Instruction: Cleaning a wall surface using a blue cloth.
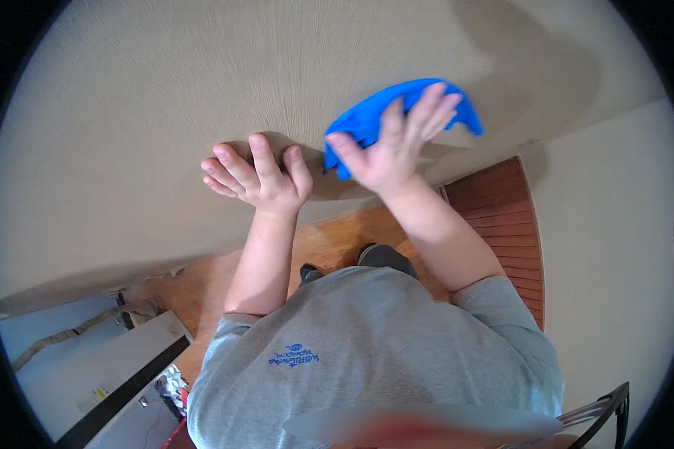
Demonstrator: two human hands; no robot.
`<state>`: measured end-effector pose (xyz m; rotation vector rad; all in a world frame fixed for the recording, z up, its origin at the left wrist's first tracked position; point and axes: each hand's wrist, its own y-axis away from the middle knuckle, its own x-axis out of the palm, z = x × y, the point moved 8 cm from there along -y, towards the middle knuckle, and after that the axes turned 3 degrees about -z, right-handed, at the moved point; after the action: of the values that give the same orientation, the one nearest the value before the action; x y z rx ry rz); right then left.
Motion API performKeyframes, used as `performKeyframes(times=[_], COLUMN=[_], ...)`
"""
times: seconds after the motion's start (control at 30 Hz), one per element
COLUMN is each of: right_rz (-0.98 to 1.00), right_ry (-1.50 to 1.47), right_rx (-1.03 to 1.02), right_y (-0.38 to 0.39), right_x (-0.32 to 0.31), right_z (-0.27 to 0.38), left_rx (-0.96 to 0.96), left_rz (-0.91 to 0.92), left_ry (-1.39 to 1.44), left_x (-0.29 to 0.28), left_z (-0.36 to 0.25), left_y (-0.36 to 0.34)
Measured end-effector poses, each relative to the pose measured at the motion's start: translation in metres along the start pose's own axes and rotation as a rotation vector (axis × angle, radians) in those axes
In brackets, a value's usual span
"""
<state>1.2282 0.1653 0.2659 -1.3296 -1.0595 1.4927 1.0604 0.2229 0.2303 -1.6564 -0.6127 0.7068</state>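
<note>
A blue cloth (374, 114) lies bunched against a beige, finely ridged wall (202, 67). My right hand (397, 150) presses it to the wall, thumb at the cloth's left part and fingers reaching over its right part. The hand is slightly blurred. To the left, my left hand (266, 179) is open, fingers spread and touching or close to the wall, with nothing in it. The palms of both hands are hidden.
Below the wall shows an orange-brown wooden floor (326, 236) with my dark shoes (386, 258). Reddish-brown slats (498, 224) stand at the right beside a pale wall (606, 224). A white appliance-like box (120, 367) is at lower left, a dark-framed chair (614, 408) at lower right.
</note>
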Motion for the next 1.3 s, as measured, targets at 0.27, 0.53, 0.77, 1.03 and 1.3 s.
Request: performKeyframes(times=[0.27,0.53,0.77,1.03,1.3], right_rz=[0.247,0.235,-0.040,-0.158,-0.138], right_ry=[-0.221,-0.578,-0.220,-0.002,-0.019], right_rx=[0.057,-0.138,-0.038,-0.196,-0.178], right_y=[0.022,-0.004,0.002,0.003,0.024], right_x=[-0.013,-0.057,-0.082,-0.076,-0.073], right_z=[0.021,-0.026,-0.143,-0.148,-0.162], left_rx=[0.049,-0.097,-0.174,-0.125,-0.265], left_rz=[0.391,0.485,0.298,0.062,0.079], left_ry=[0.816,0.304,-0.016,-0.234,-0.223], left_x=[-0.054,0.012,0.029,0.036,0.045], left_z=[-0.066,-0.135,-0.117,-0.122,-0.117], left_y=[0.034,0.011,-0.022,0.008,0.069])
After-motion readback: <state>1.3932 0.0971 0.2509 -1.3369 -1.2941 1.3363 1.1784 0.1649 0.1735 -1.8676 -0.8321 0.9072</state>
